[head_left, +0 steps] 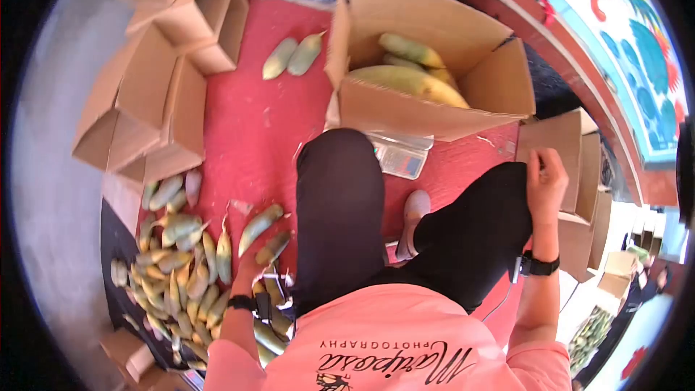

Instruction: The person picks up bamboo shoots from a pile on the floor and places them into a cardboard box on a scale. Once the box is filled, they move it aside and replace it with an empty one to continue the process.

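My left hand (250, 266) is low at the left, beside a heap of green radishes (181, 275). Its fingers are partly hidden but look closed on a green radish (274, 248). Another green radish (260, 226) lies just beyond it. My right hand (546, 181) is by my right knee, fingers curled in a loose fist with nothing visible in them. Ahead of my knees, an open cardboard box (405, 112) holds several large green-yellow radishes (413, 85). A digital scale (402, 156) shows at the box's near side.
Two radishes (292, 56) lie on the red floor (246, 116) left of the box. Open cartons (148, 101) stand at the far left, with more cartons (561, 166) at the right. Another heap of vegetables (591, 333) is at the lower right, near a person in dark clothes (641, 293).
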The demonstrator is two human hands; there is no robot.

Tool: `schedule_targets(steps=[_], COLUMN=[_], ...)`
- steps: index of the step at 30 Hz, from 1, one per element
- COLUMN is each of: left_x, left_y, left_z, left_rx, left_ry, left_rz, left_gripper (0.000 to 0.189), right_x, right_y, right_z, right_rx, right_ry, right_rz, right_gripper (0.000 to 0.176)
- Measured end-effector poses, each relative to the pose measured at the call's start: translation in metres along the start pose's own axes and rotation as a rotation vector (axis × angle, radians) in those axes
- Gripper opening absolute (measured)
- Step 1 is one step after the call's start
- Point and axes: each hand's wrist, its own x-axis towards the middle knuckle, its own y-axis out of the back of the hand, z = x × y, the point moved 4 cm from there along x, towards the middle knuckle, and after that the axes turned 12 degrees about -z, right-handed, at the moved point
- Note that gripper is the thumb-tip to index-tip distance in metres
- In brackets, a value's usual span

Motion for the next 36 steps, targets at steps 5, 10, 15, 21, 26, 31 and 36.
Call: schedule_targets(steps=[5, 10, 15, 21, 26, 31, 36], left_x=[-0.057, -0.091, -0.175, -0.226, -0.196, -0.131, -0.124], left_y=[0.026, 0.077, 0.157, 0.208, 0.194, 0.169, 0.164], left_z=[0.071, 0.114, 0.222, 0.369, 0.498, 0.566, 0.544], left_rx=[-0.414, -0.677, -0.797, -0.655, -0.569, -0.382, -0.182], left_ry=[0.304, 0.048, -0.318, -0.811, -0.893, -0.896, -1.056], left_rz=[-0.006, 0.031, 0.188, 0.215, 0.152, 0.137, 0.365], left_gripper=[0.029, 0.025, 0.036, 0.049, 0.043, 0.045, 0.038], right_x=[-0.001, -0.004, -0.005, -0.004, -0.004, -0.005, -0.007], right_y=[0.003, 0.006, 0.007, 0.008, 0.009, 0.01, 0.011], right_z=[-0.002, 0.003, 0.005, 0.007, 0.007, 0.005, 0.01], right_rx=[0.076, 0.069, 0.096, 0.117, 0.177, 0.144, 0.162], right_ry=[0.003, -0.007, -0.025, 0.001, 0.002, 0.0, -0.012], right_rz=[0.015, 0.024, 0.051, 0.089, 0.094, 0.086, 0.097], right_gripper=[0.005, 0.005, 0.006, 0.007, 0.006, 0.007, 0.007])
